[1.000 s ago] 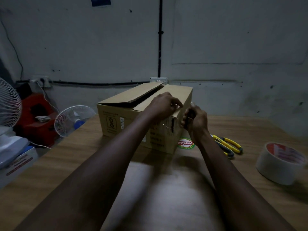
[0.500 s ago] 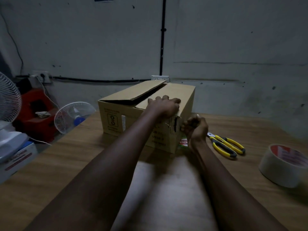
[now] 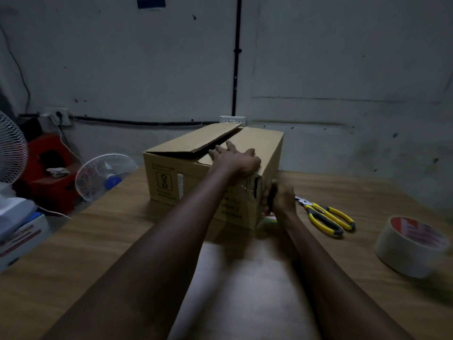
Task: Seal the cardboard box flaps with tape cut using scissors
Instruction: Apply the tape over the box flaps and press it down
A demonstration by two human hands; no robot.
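Observation:
The cardboard box point(image 3: 171, 177) stands on the wooden table point(image 3: 98, 241). Its left top flap point(image 3: 196, 141) is slightly raised. My left hand point(image 3: 235, 157) lies flat on the right flap with fingers spread, pressing it down. My right hand point(image 3: 280, 200) is at the box's near right corner, low on the side and blurred; its fingers look curled, and I cannot see whether they pinch tape. Shiny clear tape point(image 3: 245, 190) glints on the box's near face beside a dark tear. Yellow-handled scissors point(image 3: 326, 215) lie on the table to the right. A tape roll point(image 3: 411, 246) sits at far right.
A green round label point(image 3: 269, 219) lies on the table under my right hand. Two white fans point(image 3: 105, 173) and a red object point(image 3: 51, 173) stand beyond the table's left edge, with a white carton point(image 3: 19, 231) at near left. The grey wall is close behind the box.
My left hand went from curled at the box's top edge to flat with fingers spread further over the flap. My right hand slid down the box's corner from near the top edge.

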